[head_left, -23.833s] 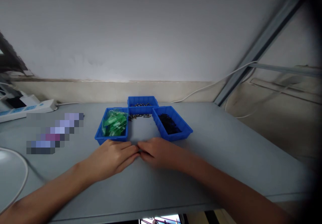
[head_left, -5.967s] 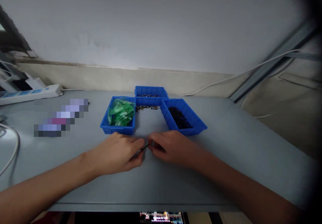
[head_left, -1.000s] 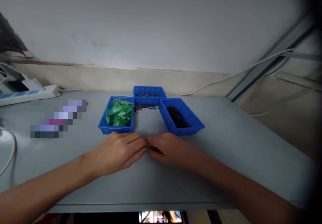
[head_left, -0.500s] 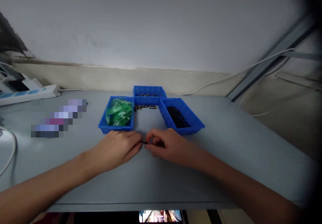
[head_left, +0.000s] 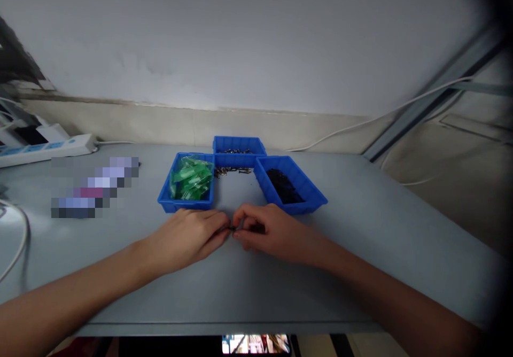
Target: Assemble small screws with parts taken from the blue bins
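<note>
My left hand (head_left: pixel 196 234) and my right hand (head_left: pixel 272 232) meet fingertip to fingertip above the front of the grey table. Between them is a small dark piece (head_left: pixel 232 229), mostly covered by the fingers; its kind cannot be made out. Both hands are closed in a pinch on it. Just beyond the left hand stands a blue bin (head_left: pixel 186 206) with green-and-clear plastic packets (head_left: pixel 192 178). Past the right hand is another blue bin (head_left: pixel 308 186) of thin black pieces (head_left: pixel 282 186). A third blue bin (head_left: pixel 238 160) at the back contains small metal parts (head_left: pixel 236 152).
Loose metal screw-like parts (head_left: pixel 232 170) lie on the table (head_left: pixel 160 298) before the back bin. At left are a pixelated object (head_left: pixel 96 186), a white power strip (head_left: pixel 52 149) and a white cable (head_left: pixel 24 234). A lit screen (head_left: pixel 256 343) shows below the table edge.
My hands have drawn slightly closer together, the left fingertips shifting right, so less of the dark piece shows between them. The bins stay in place.
</note>
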{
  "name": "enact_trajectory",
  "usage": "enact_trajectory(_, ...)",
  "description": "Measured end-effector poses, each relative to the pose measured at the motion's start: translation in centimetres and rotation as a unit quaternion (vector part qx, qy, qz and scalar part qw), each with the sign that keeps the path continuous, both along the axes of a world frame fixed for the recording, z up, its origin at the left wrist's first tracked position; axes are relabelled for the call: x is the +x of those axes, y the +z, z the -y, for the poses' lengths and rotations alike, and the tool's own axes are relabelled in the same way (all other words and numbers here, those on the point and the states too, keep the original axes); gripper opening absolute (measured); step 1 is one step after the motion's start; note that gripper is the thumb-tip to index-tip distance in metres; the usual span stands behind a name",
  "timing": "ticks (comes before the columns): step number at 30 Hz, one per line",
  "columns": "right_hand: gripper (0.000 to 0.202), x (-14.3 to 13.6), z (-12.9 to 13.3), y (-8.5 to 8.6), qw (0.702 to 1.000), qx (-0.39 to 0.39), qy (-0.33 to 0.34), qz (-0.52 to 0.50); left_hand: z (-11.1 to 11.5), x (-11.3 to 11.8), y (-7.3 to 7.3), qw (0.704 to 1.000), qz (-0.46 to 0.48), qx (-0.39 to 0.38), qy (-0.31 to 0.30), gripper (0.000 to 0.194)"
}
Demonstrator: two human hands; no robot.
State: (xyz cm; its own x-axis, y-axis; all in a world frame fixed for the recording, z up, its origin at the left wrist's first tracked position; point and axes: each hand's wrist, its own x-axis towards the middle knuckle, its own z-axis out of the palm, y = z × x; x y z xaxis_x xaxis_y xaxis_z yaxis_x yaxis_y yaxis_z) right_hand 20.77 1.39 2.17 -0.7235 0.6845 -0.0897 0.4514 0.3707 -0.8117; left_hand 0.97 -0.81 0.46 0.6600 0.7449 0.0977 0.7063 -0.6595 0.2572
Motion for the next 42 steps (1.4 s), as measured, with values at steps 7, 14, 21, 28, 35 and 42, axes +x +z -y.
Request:
enact_trajectory(7,0.009,0.0,0.0,0.0,1.0,0.008,-0.004,-0.008,-0.1,0.0,-0.1,1.0,0.014,0.005,0.009,0.016)
enact_trajectory(14,0.01,-0.1,0.1,0.0,1.0,0.028,0.003,-0.013,0.1,0.0,0.0,1.0,0.016,0.015,0.004,0.018)
enact_trajectory(21,0.011,0.0,0.0,0.0,0.992,0.119,-0.014,0.03,0.1,-0.1,0.3,0.999,0.013,0.048,0.019,0.02)
enact_trajectory(28,0.016,0.0,-0.2,-0.3,0.974,0.198,0.012,0.113,0.2,0.0,0.6,0.996,0.039,0.082,0.002,0.024)
enact_trajectory(35,0.009,-0.4,0.1,-1.2,0.969,0.203,0.086,0.114,0.6,0.1,0.6,0.991,0.015,0.068,-0.115,0.024)
enact_trajectory(42,0.011,-0.2,0.1,-0.4,0.97,0.194,0.005,0.143,0.3,-0.1,0.8,0.996,-0.002,0.087,-0.036,0.023)
